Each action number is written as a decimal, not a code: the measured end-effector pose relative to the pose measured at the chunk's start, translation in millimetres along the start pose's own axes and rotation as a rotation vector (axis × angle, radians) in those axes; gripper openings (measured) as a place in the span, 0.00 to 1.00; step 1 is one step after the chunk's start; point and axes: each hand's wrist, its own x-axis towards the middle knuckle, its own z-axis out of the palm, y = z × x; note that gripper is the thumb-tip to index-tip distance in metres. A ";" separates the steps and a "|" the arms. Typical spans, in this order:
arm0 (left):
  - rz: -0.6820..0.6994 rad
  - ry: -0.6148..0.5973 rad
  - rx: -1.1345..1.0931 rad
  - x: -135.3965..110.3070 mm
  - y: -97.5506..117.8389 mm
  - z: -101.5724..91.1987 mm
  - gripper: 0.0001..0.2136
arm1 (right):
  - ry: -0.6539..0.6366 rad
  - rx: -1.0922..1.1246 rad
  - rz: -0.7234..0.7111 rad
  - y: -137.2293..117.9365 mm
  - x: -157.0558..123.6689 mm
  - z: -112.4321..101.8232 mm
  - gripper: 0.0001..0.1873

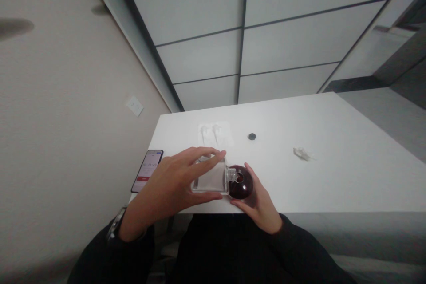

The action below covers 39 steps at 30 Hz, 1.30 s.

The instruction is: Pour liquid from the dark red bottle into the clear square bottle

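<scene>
My left hand (176, 182) is wrapped round a clear, square-sided glass bottle (213, 178), which lies tilted on its side. Its threaded neck points right, at the top of a dark red, rounded glass bottle (244, 190). That dark bottle is gripped by my right hand (264, 206), with the fingers along its far and near sides. The two bottles meet at the clear one's mouth; I cannot tell whether liquid is passing between them. Beyond my hands, a small dark round cap (252, 136) rests on the white table (349, 164).
At the table's left edge lies a phone (148, 169) with a timer on its screen. A white sheet with two pale pieces (216, 134) is behind my left hand. Some crumpled tissue (302, 154) sits to the right. A wall socket (135, 105) is at left.
</scene>
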 end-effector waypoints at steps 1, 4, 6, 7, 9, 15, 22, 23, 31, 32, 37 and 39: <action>0.000 -0.001 0.000 0.3 0.0 -0.6 0.32 | -0.002 0.001 0.006 -0.1 0.1 0.0 0.53; 0.002 -0.010 0.002 1.3 -0.2 -2.4 0.31 | -0.005 0.000 0.003 -0.5 0.4 -0.4 0.53; 0.005 -0.015 0.011 1.8 -0.3 -3.3 0.30 | -0.002 -0.003 -0.004 -0.8 0.6 -0.8 0.53; 0.007 -0.016 0.019 2.0 -0.3 -3.6 0.30 | 0.001 -0.006 -0.007 -0.8 0.7 -0.9 0.53; 0.015 -0.015 0.035 2.5 -0.2 -4.0 0.31 | 0.003 -0.012 -0.009 -0.8 0.7 -1.0 0.53; 0.021 -0.020 0.051 4.2 0.1 -6.4 0.31 | 0.008 -0.014 -0.014 -0.3 0.5 -0.8 0.52; 0.037 -0.021 0.070 4.2 -0.1 -9.2 0.30 | -0.001 -0.012 -0.010 -1.9 0.8 -1.3 0.51; 0.034 -0.021 0.069 4.1 0.0 -9.7 0.30 | -0.001 -0.012 -0.011 -2.0 0.9 -1.2 0.51; 0.052 -0.039 0.104 6.4 0.6 -13.5 0.32 | 0.000 -0.016 -0.021 -0.6 0.5 -1.4 0.52; 0.052 -0.041 0.110 7.0 0.7 -14.0 0.33 | -0.001 -0.019 -0.024 -0.6 0.4 -1.6 0.52; 0.057 -0.055 0.137 9.3 2.1 -17.7 0.34 | -0.007 -0.020 -0.022 -1.0 0.5 -2.5 0.52; 0.051 -0.065 0.151 9.8 2.6 -19.1 0.35 | -0.001 -0.017 -0.026 -1.3 0.8 -2.5 0.52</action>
